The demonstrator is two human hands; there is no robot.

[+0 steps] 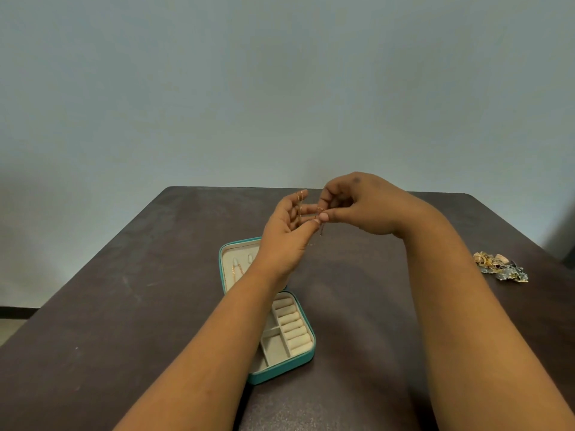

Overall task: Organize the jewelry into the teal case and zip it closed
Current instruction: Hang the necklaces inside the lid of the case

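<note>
The thin gold chain (299,213), surely light, limp and tangle-prone, best pinched near one end, hangs at 12 o'clock above the open teal case (306,357), draped over the left hand's (286,231) straight fingers and pinched by the right hand (357,206), with the jewelry heap (501,265) at 2 o'clock.

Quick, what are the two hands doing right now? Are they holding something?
Left hand: open, with the thin gold chain draped over its straight fingers.
Right hand: closed, pinching the same chain between thumb and fingertip.
</note>
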